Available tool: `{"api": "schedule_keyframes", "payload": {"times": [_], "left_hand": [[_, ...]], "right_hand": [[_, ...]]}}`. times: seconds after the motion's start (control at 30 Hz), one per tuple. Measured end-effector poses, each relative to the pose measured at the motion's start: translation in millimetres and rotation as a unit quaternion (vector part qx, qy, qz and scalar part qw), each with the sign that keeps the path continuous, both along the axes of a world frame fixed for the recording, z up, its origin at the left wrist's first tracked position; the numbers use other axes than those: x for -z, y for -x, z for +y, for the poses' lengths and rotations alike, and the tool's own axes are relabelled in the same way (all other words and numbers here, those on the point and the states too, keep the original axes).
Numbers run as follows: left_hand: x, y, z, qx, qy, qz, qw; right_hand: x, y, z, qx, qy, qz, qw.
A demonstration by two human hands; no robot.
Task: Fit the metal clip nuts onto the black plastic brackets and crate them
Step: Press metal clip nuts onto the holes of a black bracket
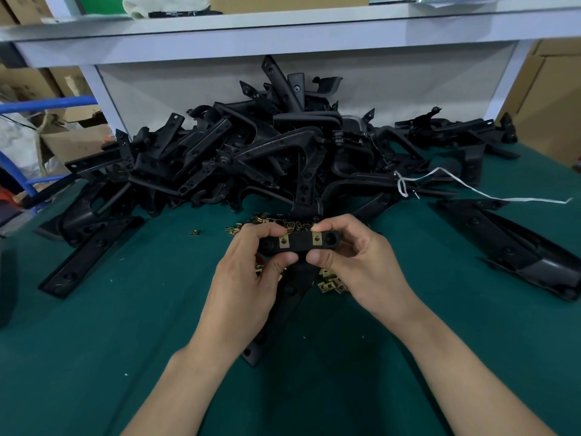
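Both hands, left hand point(251, 272) and right hand point(355, 256), pinch one black bracket point(300, 243) crosswise over the worktop point(125, 309); two clip nuts point(317, 238) apparently seated on it.

The left hand point(248, 278) hides one end of the bracket point(300, 242) and many clip nuts point(333, 283).

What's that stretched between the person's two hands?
In the head view, a black bracket spans the gap, pinched at its ends by the left hand and right hand. Two brass clip nuts sit on it.
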State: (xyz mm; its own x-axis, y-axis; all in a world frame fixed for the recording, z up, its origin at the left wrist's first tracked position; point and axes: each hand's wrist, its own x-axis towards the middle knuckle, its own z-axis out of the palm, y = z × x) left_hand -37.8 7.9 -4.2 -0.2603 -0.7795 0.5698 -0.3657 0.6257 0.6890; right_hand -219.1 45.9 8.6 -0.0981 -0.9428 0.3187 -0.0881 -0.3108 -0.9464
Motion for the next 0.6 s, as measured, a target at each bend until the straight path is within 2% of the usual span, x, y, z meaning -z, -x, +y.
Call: {"api": "schedule_keyframes", "payload": {"times": [0.6], "left_hand": [[-4.8,1.0,4.4,-0.012,0.03,-0.001,0.999]], "right_hand": [[-10.2,-2.1,4.9,-0.015,0.0,-0.045,0.999]]}}
